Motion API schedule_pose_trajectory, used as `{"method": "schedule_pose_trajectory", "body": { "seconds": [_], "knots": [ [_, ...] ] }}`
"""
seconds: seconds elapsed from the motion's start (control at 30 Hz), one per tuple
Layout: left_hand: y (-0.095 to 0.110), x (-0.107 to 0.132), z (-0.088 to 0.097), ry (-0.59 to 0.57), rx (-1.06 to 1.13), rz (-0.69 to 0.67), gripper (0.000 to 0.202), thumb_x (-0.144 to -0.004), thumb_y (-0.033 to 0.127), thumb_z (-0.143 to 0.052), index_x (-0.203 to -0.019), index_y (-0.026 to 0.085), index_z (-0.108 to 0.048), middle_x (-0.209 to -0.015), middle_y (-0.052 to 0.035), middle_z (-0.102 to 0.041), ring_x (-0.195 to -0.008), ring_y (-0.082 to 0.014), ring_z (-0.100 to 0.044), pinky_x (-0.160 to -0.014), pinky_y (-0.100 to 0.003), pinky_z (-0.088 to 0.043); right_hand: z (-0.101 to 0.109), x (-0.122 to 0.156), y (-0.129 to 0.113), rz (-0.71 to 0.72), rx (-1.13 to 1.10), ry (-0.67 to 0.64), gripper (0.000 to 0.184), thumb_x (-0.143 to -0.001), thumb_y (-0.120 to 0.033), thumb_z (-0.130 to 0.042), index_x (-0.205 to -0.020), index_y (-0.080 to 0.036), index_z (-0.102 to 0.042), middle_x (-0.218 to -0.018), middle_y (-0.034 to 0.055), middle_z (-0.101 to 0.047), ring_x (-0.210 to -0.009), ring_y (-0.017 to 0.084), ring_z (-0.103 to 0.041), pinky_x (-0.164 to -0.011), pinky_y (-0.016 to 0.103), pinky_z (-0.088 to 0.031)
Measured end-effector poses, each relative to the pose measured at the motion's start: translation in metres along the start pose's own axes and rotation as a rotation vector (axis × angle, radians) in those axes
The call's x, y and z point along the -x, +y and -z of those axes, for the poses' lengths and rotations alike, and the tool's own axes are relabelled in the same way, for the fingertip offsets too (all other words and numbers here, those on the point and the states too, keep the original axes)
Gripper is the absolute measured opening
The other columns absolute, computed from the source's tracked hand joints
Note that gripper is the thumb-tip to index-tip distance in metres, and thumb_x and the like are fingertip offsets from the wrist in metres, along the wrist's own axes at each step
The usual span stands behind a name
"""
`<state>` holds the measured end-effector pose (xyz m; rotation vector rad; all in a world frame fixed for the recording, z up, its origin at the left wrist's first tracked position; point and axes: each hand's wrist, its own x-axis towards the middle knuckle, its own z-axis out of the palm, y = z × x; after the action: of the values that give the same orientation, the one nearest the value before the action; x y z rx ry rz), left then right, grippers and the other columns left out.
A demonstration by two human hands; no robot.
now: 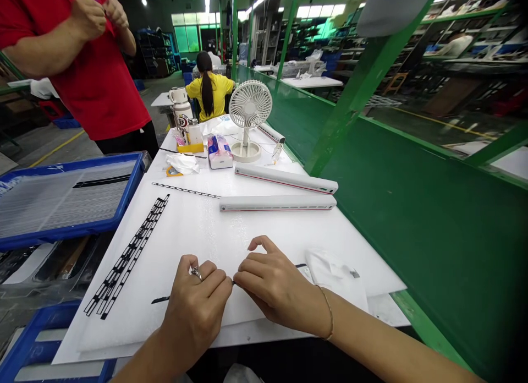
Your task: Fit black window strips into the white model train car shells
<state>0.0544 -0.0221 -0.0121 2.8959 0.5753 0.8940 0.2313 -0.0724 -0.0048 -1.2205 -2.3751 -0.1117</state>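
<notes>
Over the near part of the white table, my left hand point(197, 308) and my right hand point(280, 284) meet with fingertips nearly touching. Both are closed in a pinch on a thin black strip point(160, 300); one end shows left of my left hand, and a dark piece shows beyond my right wrist. Fingers cover most of the strip. Several black ladder-like strips point(132, 253) lie in a bundle to the left, and a single slotted strip point(185, 190) lies farther back. Two long light-grey housings point(278, 203) with red lines rest beyond my hands.
Crumpled white wipe point(334, 273) lies by my right wrist. At the back stand a fan point(249, 105), a tissue pack point(220, 152) and a mug point(178, 94). A blue tray point(119, 207) of strips is at left, a green conveyor point(412, 218) at right. A person in red stands left.
</notes>
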Motion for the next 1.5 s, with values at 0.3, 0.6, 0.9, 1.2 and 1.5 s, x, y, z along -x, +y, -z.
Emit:
{"method": "schedule_pose_trajectory", "body": {
  "seconds": [0.3,0.6,0.9,1.2,1.5],
  "knots": [
    [-0.004,0.007,-0.013,-0.031,-0.040,0.022,0.024,-0.081,-0.001,-0.041,-0.072,0.016,-0.055,-0.059,-0.0012,-0.053,-0.059,-0.0159,-0.043,-0.066,-0.037,-0.032,-0.014,0.005,0.002,-0.016,0.028,-0.012,0.021,-0.074,0.001,-0.038,-0.067,-0.017,-0.045,-0.060,-0.0029,-0.045,-0.053,0.011,-0.032,-0.081,0.035,-0.033],
    [-0.003,0.001,-0.012,-0.083,-0.001,0.071,0.025,-0.079,-0.002,-0.039,-0.075,0.016,-0.057,-0.062,-0.0022,-0.055,-0.063,-0.0174,-0.046,-0.066,-0.037,-0.031,-0.013,0.006,0.005,-0.053,0.059,-0.028,0.020,-0.077,-0.001,-0.040,-0.068,-0.017,-0.047,-0.064,-0.0005,-0.048,-0.059,0.012,-0.039,-0.077,0.035,-0.032],
    [-0.008,0.003,-0.014,-0.124,0.045,0.121,0.026,-0.081,0.001,-0.039,-0.070,0.017,-0.056,-0.059,-0.0010,-0.052,-0.061,-0.0162,-0.044,-0.065,-0.035,-0.032,-0.022,0.006,0.005,-0.031,0.070,-0.022,0.023,-0.077,0.000,-0.036,-0.067,-0.017,-0.048,-0.063,-0.0006,-0.047,-0.058,0.012,-0.037,-0.079,0.036,-0.033],
    [-0.016,0.010,-0.011,-0.181,0.070,0.169,0.017,-0.086,0.011,-0.046,-0.074,0.017,-0.057,-0.065,-0.0010,-0.056,-0.065,-0.0168,-0.046,-0.069,-0.037,-0.033,-0.008,0.025,0.020,-0.118,0.060,-0.050,0.025,-0.086,-0.003,-0.037,-0.072,-0.016,-0.054,-0.067,0.0007,-0.052,-0.060,0.012,-0.040,-0.080,0.036,-0.033],
    [-0.015,0.005,-0.009,-0.109,0.099,-0.029,0.025,-0.085,0.005,-0.045,-0.062,0.015,-0.048,-0.058,0.0005,-0.048,-0.061,-0.0133,-0.038,-0.067,-0.034,-0.033,0.002,0.032,0.018,-0.098,0.063,-0.065,0.027,-0.087,-0.009,-0.041,-0.061,-0.017,-0.046,-0.058,-0.0029,-0.047,-0.056,0.011,-0.036,-0.075,0.032,-0.034]
  ]
}}
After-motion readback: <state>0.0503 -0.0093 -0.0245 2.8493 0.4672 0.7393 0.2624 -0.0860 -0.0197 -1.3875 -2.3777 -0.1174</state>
